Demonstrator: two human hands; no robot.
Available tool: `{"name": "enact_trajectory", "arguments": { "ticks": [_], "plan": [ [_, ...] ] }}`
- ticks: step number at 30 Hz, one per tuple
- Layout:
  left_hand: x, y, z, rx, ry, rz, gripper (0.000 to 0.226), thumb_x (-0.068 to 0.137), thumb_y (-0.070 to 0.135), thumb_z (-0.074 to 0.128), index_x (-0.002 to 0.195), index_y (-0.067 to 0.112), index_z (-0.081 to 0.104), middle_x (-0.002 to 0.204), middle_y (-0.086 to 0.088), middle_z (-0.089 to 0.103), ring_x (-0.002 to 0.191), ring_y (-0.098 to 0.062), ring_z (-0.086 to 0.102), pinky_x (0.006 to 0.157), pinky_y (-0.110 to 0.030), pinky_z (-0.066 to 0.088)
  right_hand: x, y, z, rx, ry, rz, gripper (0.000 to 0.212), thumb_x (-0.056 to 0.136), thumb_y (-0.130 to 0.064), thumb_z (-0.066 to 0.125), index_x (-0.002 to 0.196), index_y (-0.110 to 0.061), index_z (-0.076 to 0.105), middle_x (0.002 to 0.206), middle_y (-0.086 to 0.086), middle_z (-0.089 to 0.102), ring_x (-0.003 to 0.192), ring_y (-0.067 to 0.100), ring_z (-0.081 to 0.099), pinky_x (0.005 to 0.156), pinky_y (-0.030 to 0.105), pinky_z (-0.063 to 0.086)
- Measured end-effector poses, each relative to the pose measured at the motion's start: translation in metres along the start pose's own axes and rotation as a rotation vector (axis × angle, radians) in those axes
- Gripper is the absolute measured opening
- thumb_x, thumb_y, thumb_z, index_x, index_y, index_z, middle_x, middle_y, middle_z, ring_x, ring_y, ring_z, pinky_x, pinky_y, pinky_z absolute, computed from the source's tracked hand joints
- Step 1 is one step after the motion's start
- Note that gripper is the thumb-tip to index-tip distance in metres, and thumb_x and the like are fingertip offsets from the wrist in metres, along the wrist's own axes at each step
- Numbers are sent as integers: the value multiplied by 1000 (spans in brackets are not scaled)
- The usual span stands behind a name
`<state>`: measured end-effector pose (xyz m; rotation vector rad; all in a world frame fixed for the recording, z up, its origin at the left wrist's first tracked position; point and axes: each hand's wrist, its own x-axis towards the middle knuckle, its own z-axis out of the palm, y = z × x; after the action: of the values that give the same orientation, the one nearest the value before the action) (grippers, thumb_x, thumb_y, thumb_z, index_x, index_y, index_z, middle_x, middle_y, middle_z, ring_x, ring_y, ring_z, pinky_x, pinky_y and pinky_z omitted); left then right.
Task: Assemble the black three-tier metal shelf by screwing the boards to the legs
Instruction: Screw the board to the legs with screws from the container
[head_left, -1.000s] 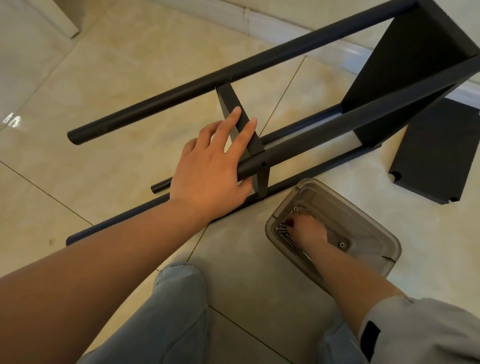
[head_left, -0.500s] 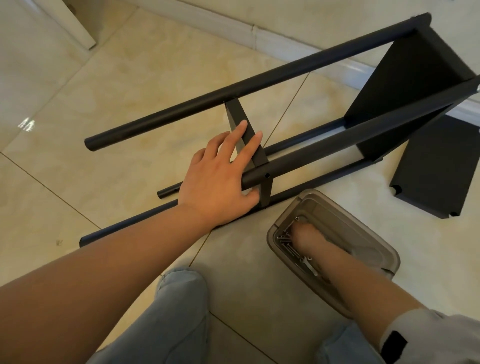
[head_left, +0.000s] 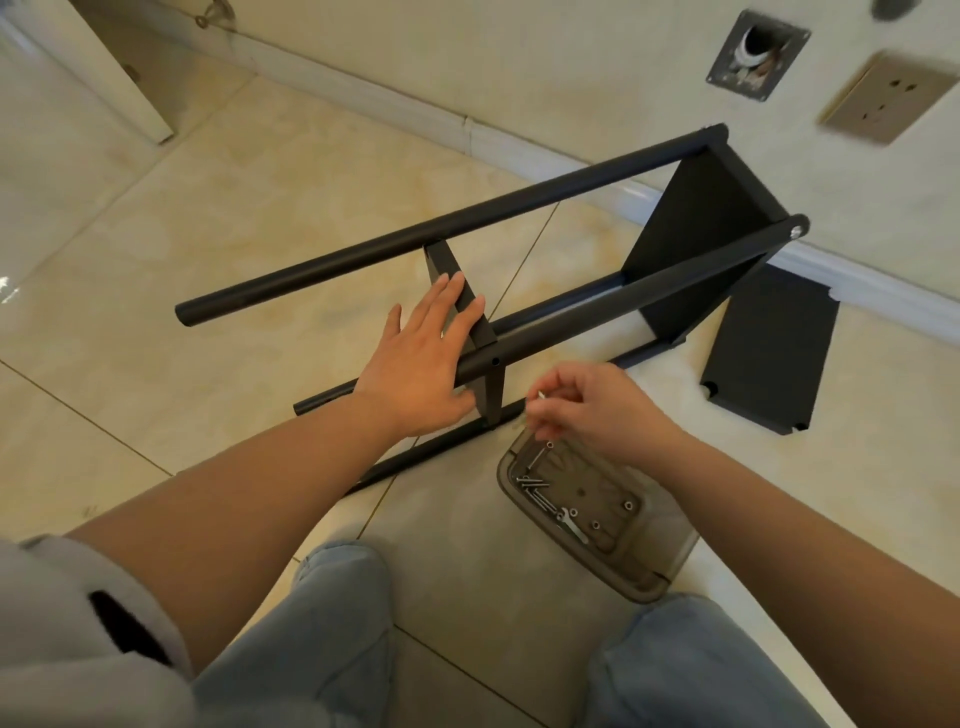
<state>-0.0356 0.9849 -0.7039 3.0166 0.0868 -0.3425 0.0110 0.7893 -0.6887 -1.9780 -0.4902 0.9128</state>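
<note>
Shelf (head_left: 519, 291) on its side, left hand (head_left: 415, 364) flat-fingered bracing the middle board (head_left: 460, 291), right hand (head_left: 587, 405) pinching a screw (head_left: 540, 396) that could slip before finding the leg hole (head_left: 495, 360).

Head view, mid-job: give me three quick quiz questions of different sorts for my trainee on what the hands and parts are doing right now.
1. True or false: the left hand lies with straight fingers on the middle board and the near leg.
2. What does the right hand pinch?
A. a wrench
B. a screw
C. nothing
3. Fill in: the spare screws and the small wrench lie in the clear ____ on the floor.

Key: 1 true; 2 B; 3 tray. The loose board lies flat by the wall, not yet fitted.
</note>
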Motion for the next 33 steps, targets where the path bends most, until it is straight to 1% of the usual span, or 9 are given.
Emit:
{"name": "enact_trajectory", "arguments": {
  "ticks": [4,7,14,17,21,23,26,29,33],
  "plan": [
    [1,-2,3,-37,24,-7,90,85,47,57,151,26,0,158,1,-16,144,-17,-16,119,-44,7,6,-11,14,-20,274,-118,4,89,-21,62,91,-23,59,81,-6,67,78,7,65,72,19,54],
    [2,-2,3,-40,31,-2,89,85,47,57,151,25,2,158,-1,-13,145,-18,-13,119,-42,9,16,-6,24,-67,344,-155,3,88,-20,63,89,-22,61,81,-2,67,77,11,64,71,21,54],
    [2,-2,3,-52,45,7,88,85,45,57,151,24,2,158,-1,-13,145,-17,-13,119,-38,11,21,4,27,-121,467,-217,1,89,-17,63,90,-17,63,79,-2,66,72,9,62,65,13,50],
    [2,-3,4,-59,51,9,88,85,45,58,151,24,3,158,-1,-12,145,-17,-13,118,-38,12,20,4,27,-293,484,-309,4,87,-14,64,90,-11,65,73,-2,64,63,9,59,60,14,49],
    [2,-4,4,-66,53,19,87,85,45,57,151,23,4,158,-1,-12,145,-17,-13,118,-38,13,26,-11,33,-705,499,-499,9,80,-9,71,80,-7,62,57,1,59,46,12,52,45,25,47],
    [2,-4,5,-69,59,20,88,85,46,57,151,24,3,158,-1,-12,145,-17,-13,118,-38,13,30,-22,38,-836,399,-443,11,91,-16,59,98,-7,60,73,3,63,58,13,51,57,25,45],
    [2,-5,6,-63,64,21,88,85,48,56,151,24,3,158,-1,-12,145,-17,-13,118,-38,13,32,-26,39,-821,333,-373,23,99,-25,42,115,-12,52,94,2,64,75,12,54,71,23,44],
    [2,-6,6,-76,67,19,86,86,47,55,151,25,4,158,-1,-12,145,-16,-13,117,-38,13,27,-28,36,-666,361,-297,26,97,-31,48,114,-14,57,95,0,66,82,13,61,75,22,46],
    [2,-5,5,-82,57,16,86,86,48,55,151,24,4,158,-1,-12,145,-17,-13,118,-38,14,22,-25,34,-496,308,-213,29,94,-32,54,116,-16,63,96,-2,67,84,7,59,77,17,45]
  ]
}}
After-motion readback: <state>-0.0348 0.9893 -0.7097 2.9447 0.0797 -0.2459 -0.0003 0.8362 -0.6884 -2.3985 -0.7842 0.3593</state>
